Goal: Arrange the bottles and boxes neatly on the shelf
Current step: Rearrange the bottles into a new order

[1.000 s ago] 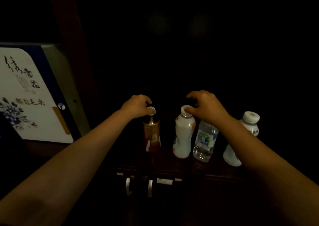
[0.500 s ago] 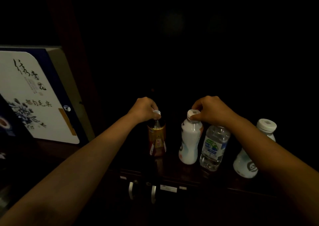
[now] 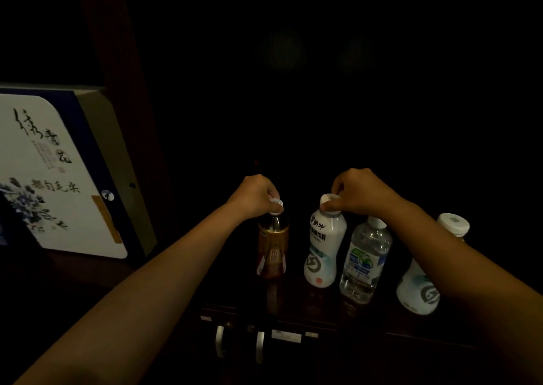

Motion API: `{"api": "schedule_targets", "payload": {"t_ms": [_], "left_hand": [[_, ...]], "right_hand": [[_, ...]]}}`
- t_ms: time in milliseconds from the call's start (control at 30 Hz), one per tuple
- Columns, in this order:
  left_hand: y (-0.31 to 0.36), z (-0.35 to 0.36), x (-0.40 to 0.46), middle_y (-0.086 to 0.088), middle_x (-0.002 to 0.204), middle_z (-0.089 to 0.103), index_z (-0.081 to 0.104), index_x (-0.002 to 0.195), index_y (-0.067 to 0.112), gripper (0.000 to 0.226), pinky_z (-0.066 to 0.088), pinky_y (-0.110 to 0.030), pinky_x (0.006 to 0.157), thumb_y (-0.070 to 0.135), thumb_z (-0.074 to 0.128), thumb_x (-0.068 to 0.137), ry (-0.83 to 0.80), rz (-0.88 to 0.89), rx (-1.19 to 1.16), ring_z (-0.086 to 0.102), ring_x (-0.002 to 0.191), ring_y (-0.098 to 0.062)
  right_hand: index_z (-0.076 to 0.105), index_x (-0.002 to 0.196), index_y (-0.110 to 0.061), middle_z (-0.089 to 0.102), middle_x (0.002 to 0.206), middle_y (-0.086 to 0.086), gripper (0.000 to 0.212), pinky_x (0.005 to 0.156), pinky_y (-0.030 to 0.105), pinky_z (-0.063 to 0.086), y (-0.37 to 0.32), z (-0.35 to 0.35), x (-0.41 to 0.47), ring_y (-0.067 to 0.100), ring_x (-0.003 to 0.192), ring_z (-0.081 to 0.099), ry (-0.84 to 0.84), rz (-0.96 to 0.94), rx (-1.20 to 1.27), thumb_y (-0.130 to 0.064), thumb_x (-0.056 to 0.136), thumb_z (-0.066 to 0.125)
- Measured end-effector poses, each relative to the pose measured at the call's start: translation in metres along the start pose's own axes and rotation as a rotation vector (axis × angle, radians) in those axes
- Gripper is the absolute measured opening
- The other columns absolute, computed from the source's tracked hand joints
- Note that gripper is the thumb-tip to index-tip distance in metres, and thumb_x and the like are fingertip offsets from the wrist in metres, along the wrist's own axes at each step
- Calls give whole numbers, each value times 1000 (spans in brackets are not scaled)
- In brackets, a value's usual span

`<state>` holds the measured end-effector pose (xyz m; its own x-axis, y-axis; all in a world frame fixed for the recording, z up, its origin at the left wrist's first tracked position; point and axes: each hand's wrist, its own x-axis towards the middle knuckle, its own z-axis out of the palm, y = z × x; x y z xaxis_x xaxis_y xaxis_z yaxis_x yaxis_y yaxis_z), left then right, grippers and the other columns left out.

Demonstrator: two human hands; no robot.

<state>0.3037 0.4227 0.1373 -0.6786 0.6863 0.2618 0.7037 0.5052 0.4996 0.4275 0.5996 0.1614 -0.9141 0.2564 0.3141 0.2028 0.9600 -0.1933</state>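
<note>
Several bottles stand in a row on a dark wooden shelf [image 3: 296,302]. My left hand [image 3: 255,195] pinches the white cap of a brown tea bottle [image 3: 272,249] with a gold label. My right hand [image 3: 361,192] pinches the cap of a white milk-drink bottle [image 3: 323,249]. Right of it stands a clear water bottle [image 3: 364,261], touching or nearly touching the milk bottle. A second white bottle [image 3: 423,284] stands further right, partly hidden by my right forearm. A large white and blue box [image 3: 53,179] with calligraphy leans at the left.
Two metal door handles [image 3: 239,345] sit below the shelf's front edge. A dark wooden upright [image 3: 129,114] rises between the box and the bottles. The space behind the bottles is too dark to make out.
Both hands have kept their hold on the two caps. The view has shifted, so the bottles sit lower and further right in the frame; the bottles themselves show no clear movement.
</note>
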Motion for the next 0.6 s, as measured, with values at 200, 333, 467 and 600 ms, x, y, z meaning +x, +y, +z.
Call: {"api": "schedule_targets", "payload": {"t_ms": [200, 333, 467, 600], "left_hand": [[1, 10, 0, -10, 104, 70, 69, 97, 7, 25, 48, -24, 77, 17, 73, 75, 35, 0, -45, 63, 94, -16], [-4, 11, -2, -12, 109, 68, 65, 107, 7, 36, 49, -24, 81, 16, 75, 73, 20, 18, -112, 63, 97, -18], [-14, 6, -5, -12, 115, 65, 60, 115, 5, 44, 44, -19, 83, 13, 73, 74, -48, 42, -201, 60, 104, -16], [-15, 8, -5, -12, 117, 66, 62, 112, 5, 38, 44, -18, 81, 10, 72, 75, -73, 35, -257, 58, 99, -10]], "right_hand": [[64, 107, -11, 67, 109, 6, 33, 78, 23, 44, -1, -4, -1, 12, 91, 57, -112, -96, 91, -24, 77, 70], [62, 114, -11, 65, 117, 5, 36, 84, 21, 42, -3, -3, -2, 14, 102, 58, -134, -117, 142, -17, 79, 68], [66, 105, -10, 68, 107, 6, 37, 79, 25, 47, -3, 3, -5, 10, 88, 57, -41, -24, 216, -22, 72, 75], [66, 101, -10, 68, 104, 8, 35, 81, 30, 51, -4, 8, -7, 13, 88, 59, -21, 61, 257, -23, 70, 77]]}}
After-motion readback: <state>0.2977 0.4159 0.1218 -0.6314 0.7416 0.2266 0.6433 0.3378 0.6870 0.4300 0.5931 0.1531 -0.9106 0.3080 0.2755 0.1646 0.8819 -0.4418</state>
